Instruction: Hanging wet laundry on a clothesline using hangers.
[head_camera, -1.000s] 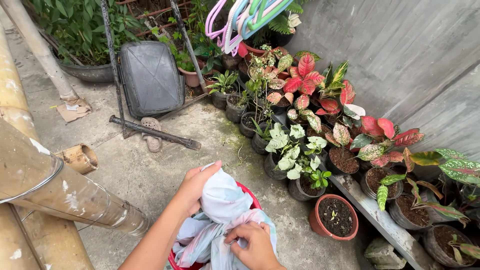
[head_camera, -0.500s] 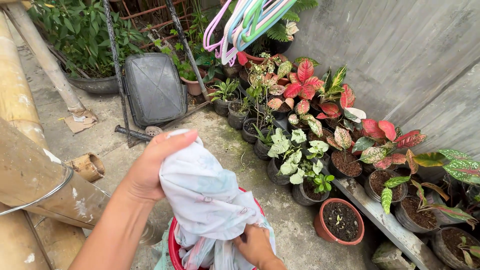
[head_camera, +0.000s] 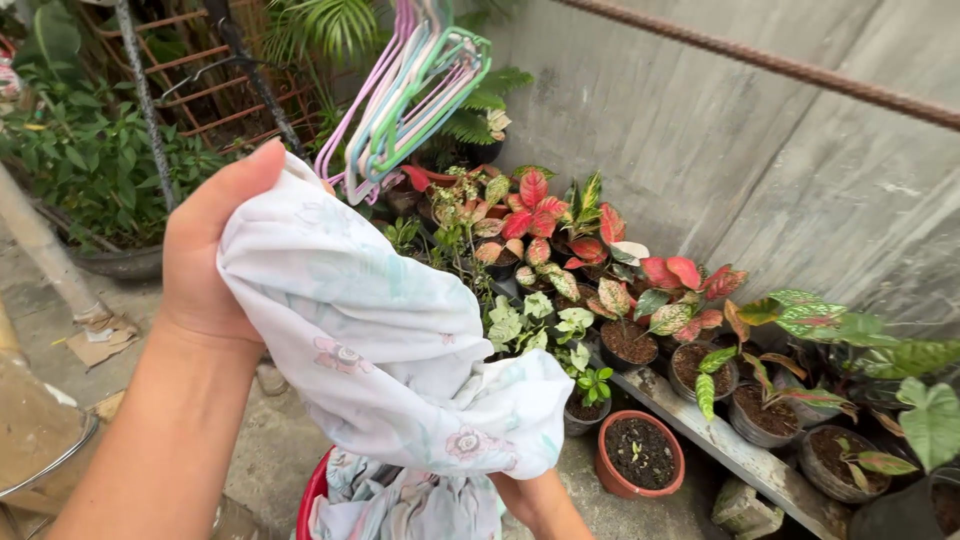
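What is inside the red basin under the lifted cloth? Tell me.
Inside the red basin lies more pale floral fabric, bunched up. The left hand lifts the white floral cloth above it; the right hand grips its lower end. The basin's bottom is covered.

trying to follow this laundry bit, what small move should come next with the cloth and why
Probably lift the left hand a little higher. It grips the top of the white floral cloth, but the lower end is bunched at the right hand, over more cloth in the red basin. The pastel hangers hang just above.
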